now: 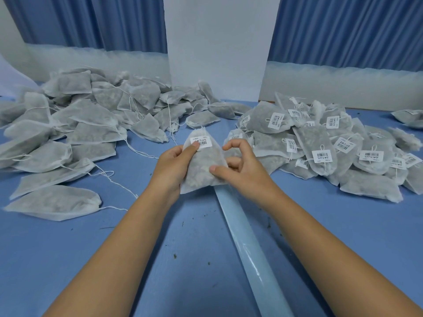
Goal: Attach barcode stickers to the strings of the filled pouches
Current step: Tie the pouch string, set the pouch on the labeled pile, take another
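Note:
A filled white mesh pouch [203, 165] is held above the blue table at the centre. A white barcode sticker [201, 142] sits near its top. My left hand [174, 165] grips the pouch's left side, with the thumb pressing on the sticker's left end. My right hand [240, 163] holds the pouch's right edge, thumb on its front, forefinger curled above the edge.
A heap of pouches without stickers [75, 124], strings trailing, fills the left of the blue table [68, 248]. A heap of stickered pouches [332, 147] lies on the right. A pale backing strip [247, 243] runs from under the pouch toward me. A white pillar [219, 46] stands behind.

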`<control>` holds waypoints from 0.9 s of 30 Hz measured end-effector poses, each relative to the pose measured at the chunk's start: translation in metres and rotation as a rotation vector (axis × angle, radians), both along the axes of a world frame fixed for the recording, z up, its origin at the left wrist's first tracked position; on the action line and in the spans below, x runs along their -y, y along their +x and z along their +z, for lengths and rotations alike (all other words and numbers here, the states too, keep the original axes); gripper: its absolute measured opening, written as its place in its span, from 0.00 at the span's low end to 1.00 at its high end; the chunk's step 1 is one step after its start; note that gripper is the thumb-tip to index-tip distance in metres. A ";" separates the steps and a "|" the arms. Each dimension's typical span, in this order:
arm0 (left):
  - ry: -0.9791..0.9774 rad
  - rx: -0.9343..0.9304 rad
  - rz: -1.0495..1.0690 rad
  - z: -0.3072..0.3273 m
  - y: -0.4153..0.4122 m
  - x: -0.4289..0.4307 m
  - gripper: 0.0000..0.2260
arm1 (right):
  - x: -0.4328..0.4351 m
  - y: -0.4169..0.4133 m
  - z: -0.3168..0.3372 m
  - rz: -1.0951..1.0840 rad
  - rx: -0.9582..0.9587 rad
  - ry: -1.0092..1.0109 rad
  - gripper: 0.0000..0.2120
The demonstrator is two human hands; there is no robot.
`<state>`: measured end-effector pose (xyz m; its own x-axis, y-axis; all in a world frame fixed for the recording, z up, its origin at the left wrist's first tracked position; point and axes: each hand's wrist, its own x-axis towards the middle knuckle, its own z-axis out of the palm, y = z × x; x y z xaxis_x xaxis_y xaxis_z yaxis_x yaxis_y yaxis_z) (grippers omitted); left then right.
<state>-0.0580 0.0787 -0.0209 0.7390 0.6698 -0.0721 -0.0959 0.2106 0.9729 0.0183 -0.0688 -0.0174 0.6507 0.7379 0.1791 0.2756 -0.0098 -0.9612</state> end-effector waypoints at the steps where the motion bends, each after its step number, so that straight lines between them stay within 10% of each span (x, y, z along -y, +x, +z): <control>1: -0.017 0.019 -0.003 -0.001 0.001 0.000 0.09 | 0.000 0.000 0.000 0.010 0.037 0.024 0.15; 8: -0.194 0.042 0.019 -0.002 0.005 -0.007 0.13 | 0.008 0.043 -0.011 -0.452 0.109 0.179 0.07; 27: -0.001 -0.118 0.165 -0.021 0.019 -0.027 0.08 | -0.008 0.065 -0.033 -0.551 0.518 -0.356 0.20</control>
<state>-0.0386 0.1062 -0.0419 0.6053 0.7812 -0.1524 -0.0145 0.2022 0.9792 0.0835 -0.0609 -0.0505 0.8346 0.4074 0.3708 0.5485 -0.5518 -0.6283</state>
